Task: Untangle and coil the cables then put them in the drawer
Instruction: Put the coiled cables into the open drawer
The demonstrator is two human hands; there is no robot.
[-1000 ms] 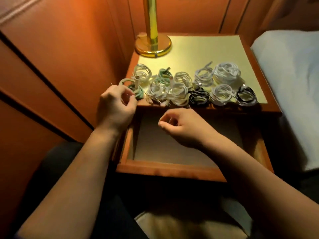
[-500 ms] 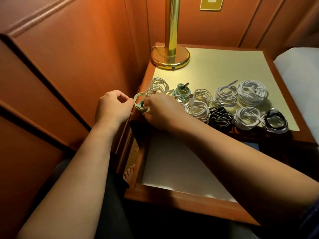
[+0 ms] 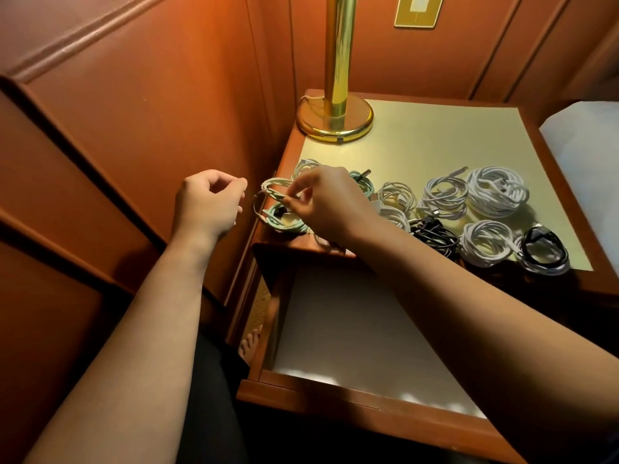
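Note:
Several coiled cables, white [image 3: 497, 189], black [image 3: 435, 234] and pale green, lie in rows on the nightstand top [image 3: 435, 139]. My right hand [image 3: 331, 202] pinches the pale green cable coil [image 3: 279, 209] at the front left corner, lifting one loop off the surface. Just left of that coil my left hand [image 3: 209, 204] hovers off the nightstand's edge with fingers loosely curled and nothing in it. Below the top, the drawer [image 3: 335, 396] is pulled out, its pale lined bottom showing under my right forearm.
A brass lamp base [image 3: 335, 117] stands at the back left of the nightstand. Wooden wall panels rise close on the left and behind. A white bed edge [image 3: 589, 152] lies to the right. A bare foot [image 3: 249, 346] shows on the floor beside the drawer.
My right hand came up from over the drawer to the green coil and now pinches and lifts a loop of it. My left hand let go of that coil and drew slightly left.

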